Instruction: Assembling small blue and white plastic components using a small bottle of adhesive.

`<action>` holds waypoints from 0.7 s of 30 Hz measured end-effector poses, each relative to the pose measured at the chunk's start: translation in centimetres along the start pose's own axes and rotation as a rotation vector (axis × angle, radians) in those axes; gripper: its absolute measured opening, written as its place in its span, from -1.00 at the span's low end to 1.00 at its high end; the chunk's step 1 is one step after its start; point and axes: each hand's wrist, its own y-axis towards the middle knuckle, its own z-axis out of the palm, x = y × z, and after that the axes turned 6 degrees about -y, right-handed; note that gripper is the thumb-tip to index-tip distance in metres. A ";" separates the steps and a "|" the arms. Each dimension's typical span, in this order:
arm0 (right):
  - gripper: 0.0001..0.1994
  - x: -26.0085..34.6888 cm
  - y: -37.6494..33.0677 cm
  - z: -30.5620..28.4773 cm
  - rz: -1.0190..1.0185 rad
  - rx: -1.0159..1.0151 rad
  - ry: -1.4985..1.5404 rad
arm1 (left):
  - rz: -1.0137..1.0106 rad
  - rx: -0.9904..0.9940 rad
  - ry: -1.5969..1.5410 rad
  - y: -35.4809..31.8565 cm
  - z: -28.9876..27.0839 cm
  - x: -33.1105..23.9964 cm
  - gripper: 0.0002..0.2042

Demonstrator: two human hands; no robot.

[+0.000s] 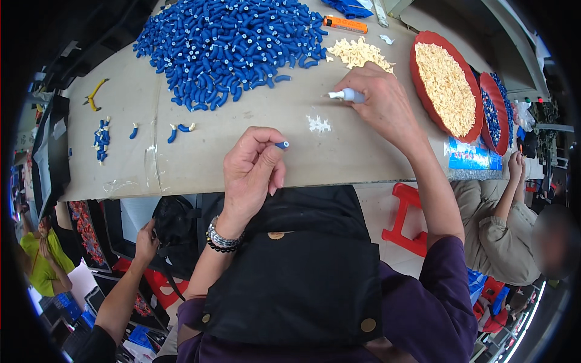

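Both hands [251, 166] [378, 100] pinch parts.

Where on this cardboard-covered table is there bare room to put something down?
Bare cardboard runs along the near edge, between the scattered blue pieces at left and the left hand. A smaller patch lies under the right hand, beside the white crumbs. The far side is crowded: blue tube heap, cream pile, red tray.

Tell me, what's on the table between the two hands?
In the head view, a small patch of white crumbs lies on bare cardboard between the left hand, pinching a blue piece, and the right hand, holding a white-tipped tube.
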 end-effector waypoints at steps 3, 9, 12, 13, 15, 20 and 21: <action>-0.83 0.4 -1.1 -0.5 0.091 -0.109 0.187 | 0.001 -0.011 -0.004 0.0 0.1 -0.1 -0.94; -0.83 0.0 -1.3 0.4 0.079 -0.130 0.305 | 0.001 -0.008 -0.010 0.0 0.0 0.0 -0.93; -0.86 -0.4 -0.9 1.0 -0.045 -0.150 0.210 | -0.002 -0.008 -0.003 0.0 0.1 0.0 -0.92; -0.87 -0.5 -0.7 1.1 -0.094 -0.159 0.156 | -0.007 -0.002 0.000 0.0 0.0 0.0 -0.92; -0.88 -0.6 -0.5 1.1 -0.109 -0.141 0.153 | -0.002 -0.001 0.002 0.0 0.0 0.1 -0.92; -0.87 -0.8 -0.1 1.2 -0.137 -0.085 0.132 | -0.005 -0.006 -0.001 -0.1 -0.1 0.2 -0.91; -0.87 -0.9 0.0 1.3 -0.157 -0.095 0.114 | -0.001 -0.004 -0.001 -0.1 -0.1 0.2 -0.90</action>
